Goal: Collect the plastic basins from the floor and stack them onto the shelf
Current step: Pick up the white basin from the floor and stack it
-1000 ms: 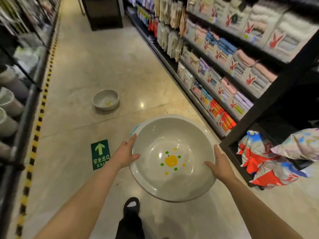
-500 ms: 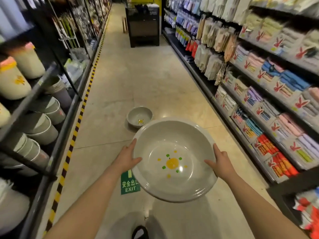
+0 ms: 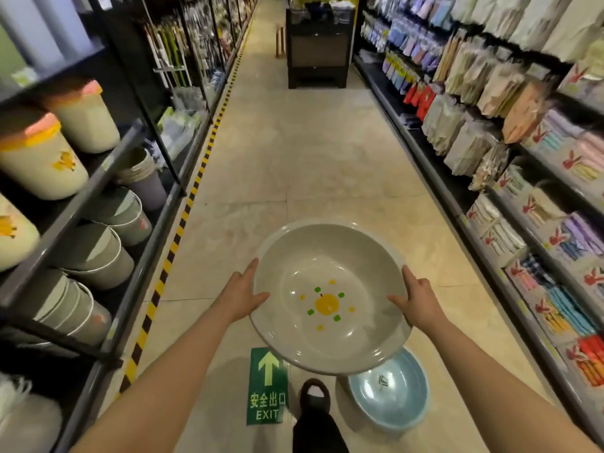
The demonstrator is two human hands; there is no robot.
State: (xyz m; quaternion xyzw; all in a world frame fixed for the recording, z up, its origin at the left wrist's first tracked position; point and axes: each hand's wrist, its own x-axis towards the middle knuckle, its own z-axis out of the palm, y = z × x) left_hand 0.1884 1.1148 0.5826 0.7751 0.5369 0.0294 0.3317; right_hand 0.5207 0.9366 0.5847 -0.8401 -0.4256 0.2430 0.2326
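A large grey plastic basin (image 3: 330,266) with a yellow fruit print in its bottom is held in the air in front of me, tilted slightly toward me. My left hand (image 3: 242,294) grips its left rim and my right hand (image 3: 420,300) grips its right rim. Below it on the floor lies a light blue basin (image 3: 392,393), partly hidden by the grey one. The left shelf (image 3: 108,184) holds stacked grey buckets and cream lidded bins.
A long tiled aisle runs ahead. A green EXIT floor sticker (image 3: 267,387) lies by my foot (image 3: 315,395). Black-and-yellow tape (image 3: 183,220) edges the left shelving. Shelves of packaged towels (image 3: 523,204) line the right. A dark display stand (image 3: 317,47) blocks the aisle's far end.
The view swung up along the aisle. The small grey basin on the floor ahead is hidden now, and a blue basin has appeared beneath the held one. Both hands keep their grip.
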